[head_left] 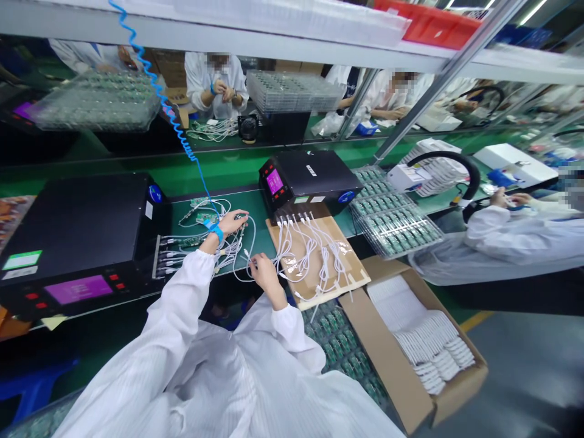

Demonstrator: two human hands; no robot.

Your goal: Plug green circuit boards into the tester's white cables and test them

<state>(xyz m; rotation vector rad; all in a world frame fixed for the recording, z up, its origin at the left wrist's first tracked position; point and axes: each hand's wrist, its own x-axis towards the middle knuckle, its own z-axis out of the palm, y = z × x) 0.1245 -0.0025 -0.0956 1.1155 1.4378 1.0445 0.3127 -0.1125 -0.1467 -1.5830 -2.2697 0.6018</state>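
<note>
My left hand (pixel 233 223), with a blue wrist strap (pixel 213 229) on a coiled cord, is closed above a tangle of white cables (pixel 230 248). A small thing is at its fingertips, too hidden to name, and a white cable loops out beside them. Lower and to the right, my right hand (pixel 265 272) is closed, thumb and fingers pinching a white cable (pixel 247 253) near its plug. Green circuit boards (pixel 206 217) lie by the left hand, and others sit at the cable ends along the left black box's (pixel 86 225) side.
A second black box (pixel 310 176) has white cables running over a cardboard sheet (pixel 340 243). Trays of circuit boards (pixel 396 222) stand at right. An open carton (pixel 387 347) holds white pieces. Above runs a shelf (pixel 274 39). A co-worker's sleeve (pixel 497 237) is at right.
</note>
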